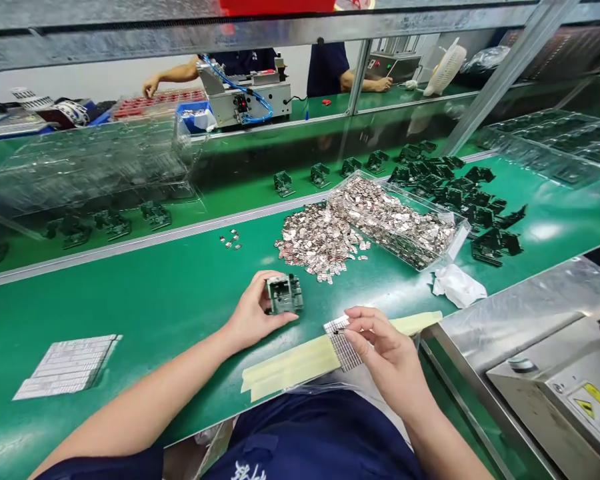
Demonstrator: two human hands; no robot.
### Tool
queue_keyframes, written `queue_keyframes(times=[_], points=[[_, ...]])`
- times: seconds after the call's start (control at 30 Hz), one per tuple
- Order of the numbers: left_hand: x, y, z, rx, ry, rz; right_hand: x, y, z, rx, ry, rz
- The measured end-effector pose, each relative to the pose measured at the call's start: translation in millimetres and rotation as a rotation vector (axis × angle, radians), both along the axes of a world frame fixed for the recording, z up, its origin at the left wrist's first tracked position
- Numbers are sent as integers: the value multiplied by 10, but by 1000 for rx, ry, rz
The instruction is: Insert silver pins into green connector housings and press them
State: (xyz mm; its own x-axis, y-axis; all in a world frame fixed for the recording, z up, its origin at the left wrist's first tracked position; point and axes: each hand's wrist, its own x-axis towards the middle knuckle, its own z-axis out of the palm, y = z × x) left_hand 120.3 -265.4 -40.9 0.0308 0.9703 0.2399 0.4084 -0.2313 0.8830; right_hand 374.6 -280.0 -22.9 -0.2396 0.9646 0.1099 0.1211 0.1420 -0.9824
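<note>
My left hand [258,311] is closed round a dark green plastic housing [285,295], its square hollow side facing me. Thumb and fingertips of my right hand [380,343] are pinched together on something small and dark that I cannot make out. Just under those fingers lies a sheet of small metallic pieces in rows [347,350], partly covered by my hand. Strips of pale yellow tape [293,367] run along the bench edge on both sides of the sheet. Beyond my hands is a heap of small silvery metal plates [313,240].
A clear tray [405,227] of metal plates leans by the heap. Several green housings [445,187] lie behind it. White paper [459,285] is crumpled at right, near a metal machine [555,387]. White strips [70,363] lie left. Co-workers' hands [151,85] show across the bench.
</note>
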Motion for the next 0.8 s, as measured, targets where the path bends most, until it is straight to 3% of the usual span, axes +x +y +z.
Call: queue_keyframes(times=[0.13, 0.27, 0.53, 0.8], points=[[620, -88, 193, -94, -255, -128, 49, -74, 62, -4, 27, -110], [914, -100, 185, -239, -398, -225, 99, -155, 93, 5, -35, -179], [964, -154, 66, -275, -410, -241, 33, -164, -27, 6, -102, -229], [885, -213, -13, -242, -301, -354, -23, -166, 5, 29, -113, -309]])
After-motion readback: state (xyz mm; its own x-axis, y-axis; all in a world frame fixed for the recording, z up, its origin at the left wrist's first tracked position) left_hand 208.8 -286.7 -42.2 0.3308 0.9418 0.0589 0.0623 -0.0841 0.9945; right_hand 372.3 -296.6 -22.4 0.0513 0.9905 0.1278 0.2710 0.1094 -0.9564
